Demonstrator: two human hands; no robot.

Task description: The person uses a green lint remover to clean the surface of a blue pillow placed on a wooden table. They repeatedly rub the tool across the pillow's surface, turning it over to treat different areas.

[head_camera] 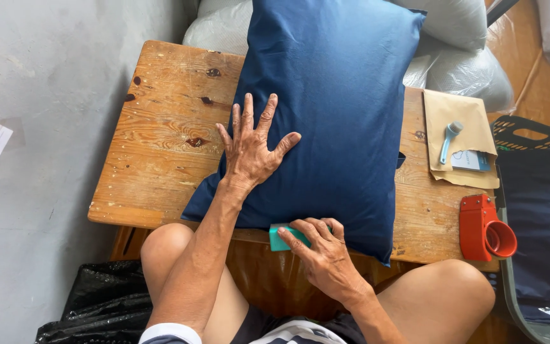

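Head view. Left hand [249, 150] lay flat at frame centre on the dark blue pillow [332, 108], fingers spread wide and gripping nothing. The pillow lay across the wooden table [160, 127]. Right hand [326, 251], lower centre, had its fingers curled over a small teal block [279, 239] at the pillow's near edge. Step judged: pressing and smoothing the pillow. Any next stroke would need the left palm steady. A red tape dispenser [486, 229] and a brown envelope [459, 137] lay at right.
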